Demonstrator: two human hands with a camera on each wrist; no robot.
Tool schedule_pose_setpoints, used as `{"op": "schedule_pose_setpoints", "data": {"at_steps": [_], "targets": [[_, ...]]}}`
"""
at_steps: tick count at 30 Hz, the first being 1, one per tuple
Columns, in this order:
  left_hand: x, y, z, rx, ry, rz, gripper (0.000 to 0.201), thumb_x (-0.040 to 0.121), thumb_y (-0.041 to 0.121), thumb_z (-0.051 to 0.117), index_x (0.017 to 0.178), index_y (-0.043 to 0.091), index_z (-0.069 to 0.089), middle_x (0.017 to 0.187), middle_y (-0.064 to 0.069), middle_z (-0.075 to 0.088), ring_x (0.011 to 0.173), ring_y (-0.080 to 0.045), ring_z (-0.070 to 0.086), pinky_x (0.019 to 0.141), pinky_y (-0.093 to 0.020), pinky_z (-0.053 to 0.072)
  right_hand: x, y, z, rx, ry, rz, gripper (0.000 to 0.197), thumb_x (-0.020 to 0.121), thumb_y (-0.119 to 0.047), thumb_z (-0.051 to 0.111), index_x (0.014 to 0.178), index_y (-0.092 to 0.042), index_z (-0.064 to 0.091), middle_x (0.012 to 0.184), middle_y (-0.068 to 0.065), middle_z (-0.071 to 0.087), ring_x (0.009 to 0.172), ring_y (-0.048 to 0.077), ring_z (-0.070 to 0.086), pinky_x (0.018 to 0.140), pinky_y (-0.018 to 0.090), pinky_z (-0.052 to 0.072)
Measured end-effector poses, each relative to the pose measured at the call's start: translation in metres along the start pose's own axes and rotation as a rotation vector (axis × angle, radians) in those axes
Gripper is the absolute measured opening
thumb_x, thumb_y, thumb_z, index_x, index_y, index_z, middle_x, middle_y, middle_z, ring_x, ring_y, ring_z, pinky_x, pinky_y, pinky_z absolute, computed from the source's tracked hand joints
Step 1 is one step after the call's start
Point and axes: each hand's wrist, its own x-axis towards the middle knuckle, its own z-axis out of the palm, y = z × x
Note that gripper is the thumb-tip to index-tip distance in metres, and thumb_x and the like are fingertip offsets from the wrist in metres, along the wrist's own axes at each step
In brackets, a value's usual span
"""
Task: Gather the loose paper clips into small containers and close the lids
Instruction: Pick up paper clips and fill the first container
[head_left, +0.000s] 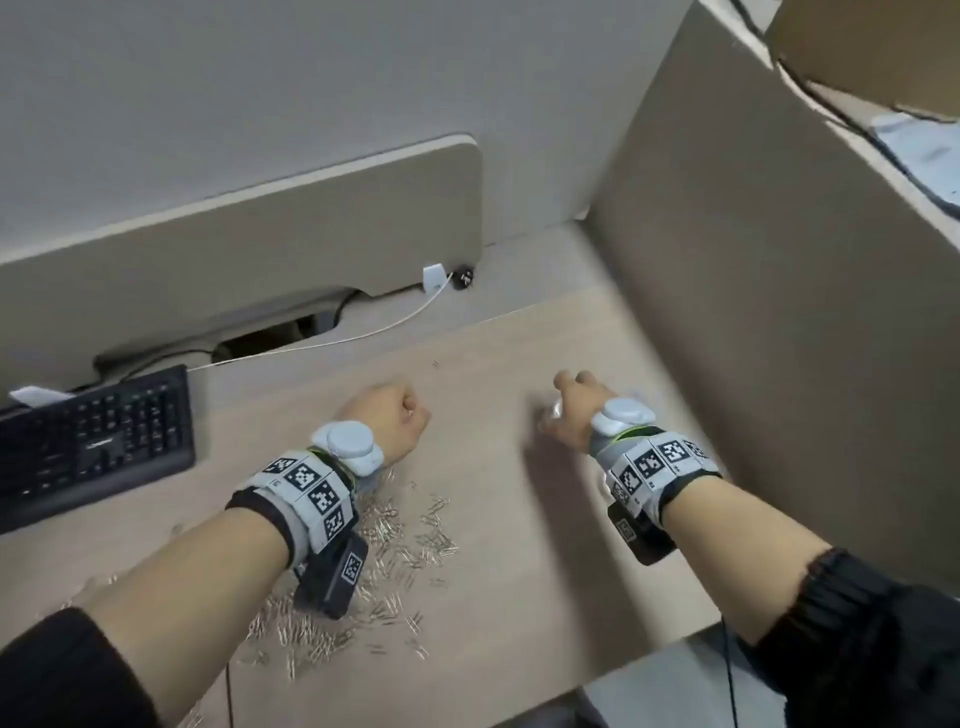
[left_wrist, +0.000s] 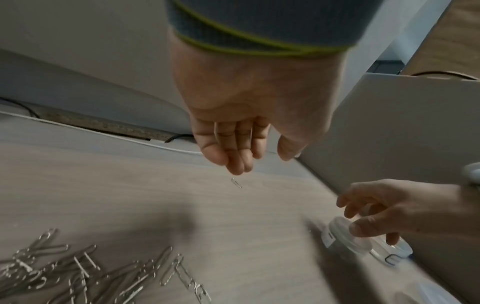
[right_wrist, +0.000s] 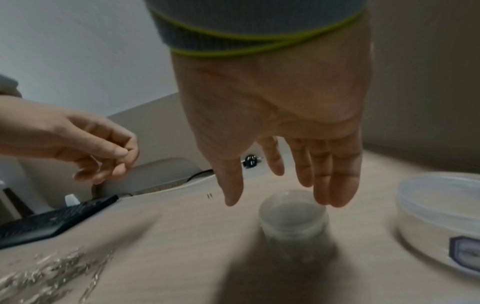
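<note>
A heap of silver paper clips (head_left: 400, 540) (left_wrist: 78, 273) (right_wrist: 52, 267) lies on the wooden desk (head_left: 493, 519) under my left forearm. One stray clip (left_wrist: 236, 183) lies farther back. A small clear jar (right_wrist: 293, 222) (left_wrist: 345, 236) stands upright to the right, blurred, with greyish contents. My right hand (head_left: 571, 410) (right_wrist: 275, 164) hovers over it with straight fingers; its thumb (left_wrist: 359, 228) touches the jar's top. My left hand (head_left: 395, 421) (left_wrist: 241, 156) (right_wrist: 98, 152) hangs above the desk, fingers loosely curled, thumb against the index finger, nothing seen in it.
A wider lidded plastic tub (right_wrist: 439, 207) (left_wrist: 394, 255) stands right of the jar, near the grey side panel (head_left: 779, 312). A black keyboard (head_left: 93, 441) sits at the left. A white cable (head_left: 363, 332) runs along the desk's back edge.
</note>
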Motion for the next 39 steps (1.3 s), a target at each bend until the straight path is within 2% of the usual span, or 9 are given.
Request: {"op": "schedule_pose_setpoints", "data": {"at_steps": [8, 11, 14, 20, 23, 26, 28, 33, 39], "targets": [[-0.006, -0.022, 0.014, -0.016, -0.036, -0.004, 0.022, 0.090, 0.042, 0.061, 0.095, 0.021, 0.055, 0.082, 0.004, 0.063, 0.081, -0.023, 0.062, 0.076, -0.035, 0.052, 0.021, -0.012, 0.017, -0.127, -0.027, 0.046, 0.032, 0.090, -0.023, 0.046, 0.121, -0.019, 0.045, 0.119, 0.008, 0.047, 0.117, 0.029, 0.044, 0.080, 0.041, 0.042], [-0.010, -0.030, 0.011, -0.040, -0.056, -0.023, 0.023, 0.090, 0.042, 0.060, 0.097, 0.021, 0.055, 0.082, 0.006, 0.063, 0.083, -0.023, 0.062, 0.077, -0.035, 0.052, 0.016, -0.017, 0.013, -0.099, 0.024, 0.023, 0.032, 0.091, -0.028, 0.045, 0.121, -0.016, 0.048, 0.120, 0.009, 0.051, 0.117, 0.030, 0.043, 0.079, 0.039, 0.039], [-0.018, -0.036, 0.005, -0.072, -0.082, -0.023, 0.030, 0.088, 0.043, 0.063, 0.107, 0.022, 0.052, 0.083, 0.011, 0.060, 0.086, -0.022, 0.063, 0.079, -0.036, 0.052, 0.004, -0.034, 0.005, 0.039, 0.066, -0.054, 0.045, 0.087, -0.044, 0.054, 0.122, -0.015, 0.051, 0.120, 0.009, 0.054, 0.117, 0.032, 0.045, 0.088, 0.040, 0.045], [-0.036, -0.033, -0.011, -0.155, -0.057, 0.039, 0.083, 0.077, 0.042, 0.077, 0.144, 0.024, 0.031, 0.133, 0.005, 0.052, 0.093, -0.021, 0.060, 0.086, -0.032, 0.046, -0.022, -0.106, -0.015, 0.357, 0.048, -0.207, 0.049, 0.082, -0.056, 0.059, 0.118, -0.023, 0.057, 0.110, 0.004, 0.066, 0.090, 0.032, 0.065, 0.080, 0.037, 0.054], [-0.046, -0.033, -0.014, -0.216, -0.067, 0.126, 0.099, 0.072, 0.042, 0.081, 0.150, 0.025, 0.023, 0.145, 0.008, 0.044, 0.092, -0.014, 0.058, 0.083, -0.029, 0.044, -0.035, -0.135, -0.014, 0.434, 0.003, -0.294, 0.046, 0.082, -0.056, 0.061, 0.113, -0.023, 0.060, 0.104, 0.003, 0.066, 0.079, 0.029, 0.065, 0.072, 0.038, 0.055], [-0.054, -0.038, -0.017, -0.273, -0.042, 0.150, 0.081, 0.069, 0.040, 0.082, 0.136, 0.026, 0.039, 0.123, 0.005, 0.061, 0.095, -0.018, 0.063, 0.081, -0.033, 0.050, -0.045, -0.156, -0.013, 0.461, -0.017, -0.384, 0.035, 0.085, -0.046, 0.065, 0.110, -0.021, 0.063, 0.100, 0.001, 0.067, 0.089, 0.023, 0.061, 0.076, 0.030, 0.047], [-0.061, -0.046, -0.021, -0.307, -0.034, 0.116, 0.068, 0.068, 0.037, 0.083, 0.124, 0.023, 0.047, 0.107, 0.004, 0.066, 0.091, -0.018, 0.064, 0.080, -0.035, 0.050, -0.052, -0.168, -0.012, 0.454, -0.032, -0.457, 0.031, 0.086, -0.038, 0.066, 0.111, -0.019, 0.063, 0.104, 0.004, 0.068, 0.093, 0.023, 0.060, 0.082, 0.032, 0.048], [-0.066, -0.062, -0.023, -0.460, -0.028, 0.043, 0.068, 0.065, 0.033, 0.087, 0.122, 0.021, 0.053, 0.108, 0.006, 0.068, 0.096, -0.014, 0.066, 0.083, -0.030, 0.052, -0.056, -0.179, -0.011, 0.453, -0.070, -0.580, 0.042, 0.081, -0.015, 0.068, 0.122, -0.017, 0.060, 0.117, 0.002, 0.062, 0.086, 0.014, 0.049, 0.080, 0.024, 0.040], [-0.058, -0.074, -0.015, -0.432, -0.092, -0.053, 0.069, 0.062, 0.034, 0.087, 0.120, 0.023, 0.053, 0.108, 0.000, 0.066, 0.092, -0.019, 0.064, 0.081, -0.038, 0.054, -0.045, -0.161, -0.013, 0.503, -0.024, -0.570, 0.053, 0.077, 0.003, 0.060, 0.126, -0.014, 0.058, 0.129, 0.003, 0.054, 0.112, 0.015, 0.050, 0.098, 0.024, 0.037]]}}
